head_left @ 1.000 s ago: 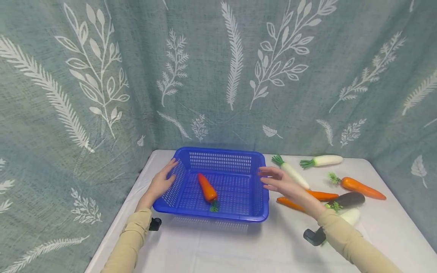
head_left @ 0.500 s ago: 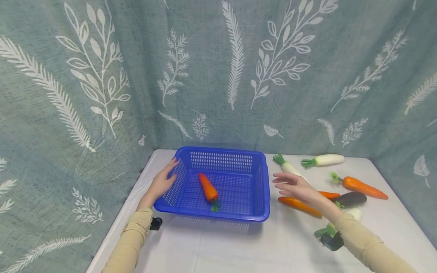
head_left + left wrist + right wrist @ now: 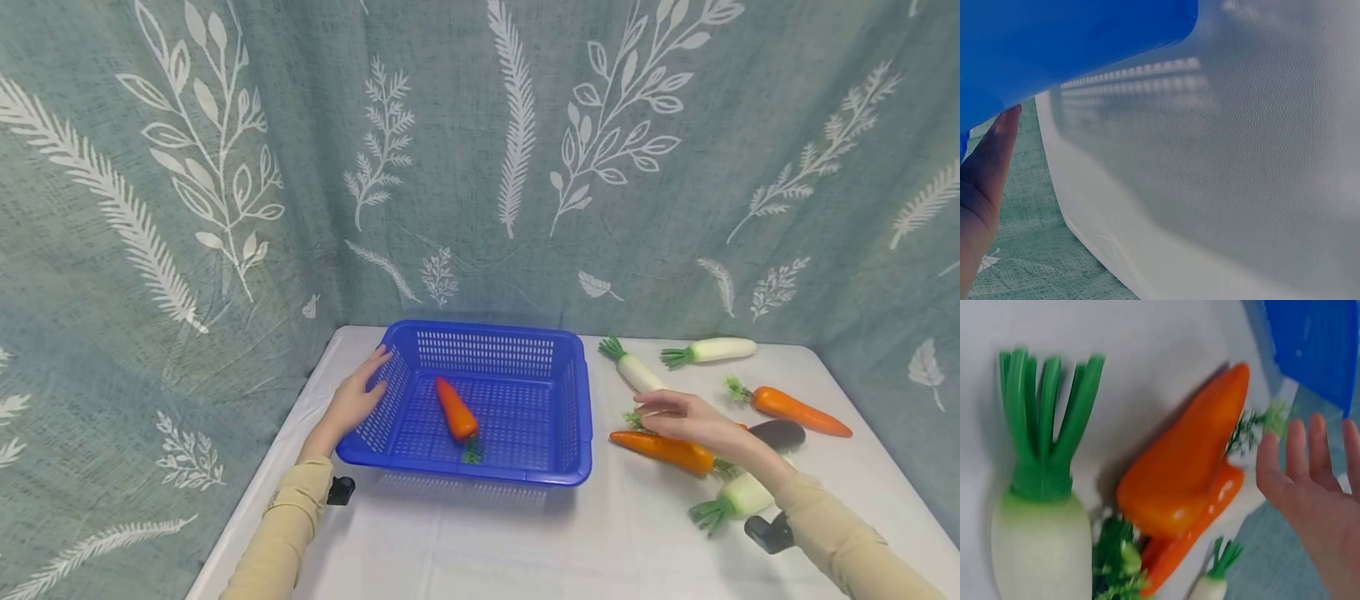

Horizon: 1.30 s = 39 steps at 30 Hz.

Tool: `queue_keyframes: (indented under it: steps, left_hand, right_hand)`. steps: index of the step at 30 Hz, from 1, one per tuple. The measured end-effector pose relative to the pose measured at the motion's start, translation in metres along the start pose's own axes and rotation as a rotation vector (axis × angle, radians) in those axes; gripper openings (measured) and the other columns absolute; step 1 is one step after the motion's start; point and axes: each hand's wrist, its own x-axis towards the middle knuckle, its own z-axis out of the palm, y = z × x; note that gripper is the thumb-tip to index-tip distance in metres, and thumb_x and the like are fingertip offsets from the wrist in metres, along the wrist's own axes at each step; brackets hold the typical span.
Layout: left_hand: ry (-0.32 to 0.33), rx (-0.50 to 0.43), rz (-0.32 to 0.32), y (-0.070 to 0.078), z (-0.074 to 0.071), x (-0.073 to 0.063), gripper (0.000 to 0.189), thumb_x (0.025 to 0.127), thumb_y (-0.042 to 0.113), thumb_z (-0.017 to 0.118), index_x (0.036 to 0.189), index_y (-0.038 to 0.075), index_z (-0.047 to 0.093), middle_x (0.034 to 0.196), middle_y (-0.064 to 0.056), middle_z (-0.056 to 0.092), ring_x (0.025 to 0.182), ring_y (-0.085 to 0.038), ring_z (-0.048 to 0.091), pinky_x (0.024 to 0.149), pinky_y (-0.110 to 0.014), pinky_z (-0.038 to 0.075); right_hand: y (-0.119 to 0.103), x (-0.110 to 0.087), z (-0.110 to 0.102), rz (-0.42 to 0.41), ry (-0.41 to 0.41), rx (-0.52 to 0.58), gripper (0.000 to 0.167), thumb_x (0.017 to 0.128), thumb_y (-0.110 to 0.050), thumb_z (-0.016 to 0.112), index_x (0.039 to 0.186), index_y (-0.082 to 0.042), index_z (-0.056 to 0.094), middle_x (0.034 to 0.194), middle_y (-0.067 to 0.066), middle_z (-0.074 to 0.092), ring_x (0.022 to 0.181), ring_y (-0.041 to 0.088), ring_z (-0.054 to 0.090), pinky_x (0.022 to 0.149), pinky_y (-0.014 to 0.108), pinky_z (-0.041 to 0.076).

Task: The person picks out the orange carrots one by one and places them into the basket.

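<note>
A blue plastic basket (image 3: 510, 477) with slotted walls stands on the table, with one orange carrot (image 3: 456, 410) lying inside. My left hand (image 3: 351, 404) rests at the basket's left rim, its fingers extended; in the left wrist view fingers (image 3: 1005, 134) touch the blue side. My right hand (image 3: 693, 421) hovers over the pile on the right, fingers loosely bent and holding nothing. Below it lies a carrot (image 3: 663, 450) on top of another carrot (image 3: 1194, 531), which is partly covered. A white radish (image 3: 637, 372) with green stalks lies just beyond that hand.
Nearer the front is another white radish (image 3: 750, 496), partly under the right forearm. Beside it lies a dark eggplant (image 3: 780, 433). Farther right are a carrot (image 3: 798, 410) and a radish (image 3: 723, 350). A patterned green curtain (image 3: 465, 167) hangs behind the table.
My right hand has left the basket's right rim and moved rightward over the carrots. The left hand and the basket stay where they were.
</note>
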Motion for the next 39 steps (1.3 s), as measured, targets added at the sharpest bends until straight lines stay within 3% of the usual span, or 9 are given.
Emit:
queue_keyframes:
  steps: [4, 11, 21, 29, 39]
  left_hand:
    - [0.001, 0.002, 0.001, -0.001, 0.001, 0.0, 0.049, 0.096, 0.001, 0.043, 0.143, -0.003, 0.035, 0.156, -0.02, 0.021, 0.142, -0.042, 0.023, 0.115, -0.055, 0.022]
    - [0.001, -0.005, 0.005, 0.0, 0.003, 0.0, 0.049, 0.095, 0.001, 0.042, 0.143, -0.003, 0.036, 0.156, -0.021, 0.022, 0.142, -0.042, 0.023, 0.116, -0.055, 0.022]
    - [0.002, -0.015, 0.001, 0.001, 0.002, 0.0, 0.049, 0.095, 0.001, 0.042, 0.143, -0.002, 0.035, 0.156, -0.02, 0.022, 0.142, -0.042, 0.022, 0.116, -0.055, 0.021]
    - [0.003, 0.004, 0.006, 0.0, 0.0, 0.001, 0.048, 0.096, 0.001, 0.043, 0.144, -0.002, 0.035, 0.156, -0.02, 0.021, 0.142, -0.042, 0.023, 0.115, -0.055, 0.022]
    - [0.004, -0.001, 0.006, 0.0, 0.0, 0.001, 0.049, 0.095, 0.001, 0.043, 0.143, -0.003, 0.036, 0.156, -0.021, 0.022, 0.142, -0.042, 0.023, 0.116, -0.055, 0.022]
  right_hand:
    - [0.006, -0.002, -0.011, -0.016, -0.036, -0.074, 0.054, 0.093, -0.023, 0.059, 0.137, 0.003, 0.043, 0.13, 0.028, 0.053, 0.101, -0.004, 0.058, 0.085, 0.018, 0.052]
    - [0.021, -0.009, -0.024, -0.025, -0.067, -0.073, 0.056, 0.091, -0.018, 0.061, 0.135, 0.011, 0.04, 0.129, 0.034, 0.052, 0.096, -0.009, 0.059, 0.082, 0.017, 0.052]
    - [0.034, -0.017, -0.033, -0.072, -0.11, -0.124, 0.051, 0.089, -0.013, 0.063, 0.129, 0.013, 0.047, 0.126, 0.037, 0.052, 0.106, 0.013, 0.064, 0.083, 0.015, 0.053]
    - [0.038, -0.019, -0.028, 0.002, -0.117, -0.159, 0.049, 0.087, -0.016, 0.065, 0.128, 0.009, 0.052, 0.129, 0.032, 0.053, 0.104, 0.005, 0.059, 0.083, 0.014, 0.049]
    - [0.038, -0.017, -0.016, 0.025, -0.124, -0.261, 0.045, 0.081, -0.017, 0.072, 0.123, -0.003, 0.061, 0.131, 0.026, 0.053, 0.107, 0.02, 0.051, 0.085, 0.02, 0.045]
